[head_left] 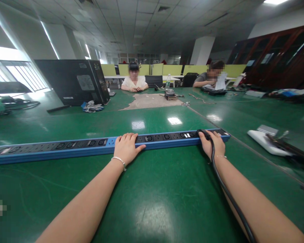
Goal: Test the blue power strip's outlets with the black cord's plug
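So the person's got a long blue power strip lying sideways across the green table, right in front of them. Left hand is draped over it, not clenched, probably to keep it from sliding. Right hand is grasping 1 black plug over the sockets near the right end, likely for control, its cable trailing back along the forearm. Containers: 1 clear bottle stands upright farther back, contents too small to tell.
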`<state>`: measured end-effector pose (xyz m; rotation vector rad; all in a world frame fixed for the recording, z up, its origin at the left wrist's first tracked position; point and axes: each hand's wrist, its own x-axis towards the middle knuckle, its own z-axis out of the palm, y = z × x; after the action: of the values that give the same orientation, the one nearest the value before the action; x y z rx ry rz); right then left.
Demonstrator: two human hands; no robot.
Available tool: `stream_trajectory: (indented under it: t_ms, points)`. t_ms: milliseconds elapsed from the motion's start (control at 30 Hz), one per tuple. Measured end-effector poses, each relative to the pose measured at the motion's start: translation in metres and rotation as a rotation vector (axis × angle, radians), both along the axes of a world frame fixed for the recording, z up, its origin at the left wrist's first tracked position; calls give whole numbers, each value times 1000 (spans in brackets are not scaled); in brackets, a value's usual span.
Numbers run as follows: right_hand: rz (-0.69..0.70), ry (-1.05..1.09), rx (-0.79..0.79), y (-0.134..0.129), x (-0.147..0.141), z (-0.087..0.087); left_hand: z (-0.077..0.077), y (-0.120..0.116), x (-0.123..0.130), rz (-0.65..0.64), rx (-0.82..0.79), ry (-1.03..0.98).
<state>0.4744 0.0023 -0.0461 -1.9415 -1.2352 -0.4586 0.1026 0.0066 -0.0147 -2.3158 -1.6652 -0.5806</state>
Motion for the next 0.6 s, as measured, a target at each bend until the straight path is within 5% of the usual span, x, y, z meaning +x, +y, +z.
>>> stream_trajectory:
  t_ms: [233, 433, 600]
  points:
    - [44, 11, 85, -1, -6, 3, -1, 1, 0, -9, 18, -3]
    - [319, -16, 85, -4, -2, 13, -1, 1, -1, -14, 23, -11]
    - [291, 47, 45, -10, -4, 19, 0, 1, -1, -19, 17, -12]
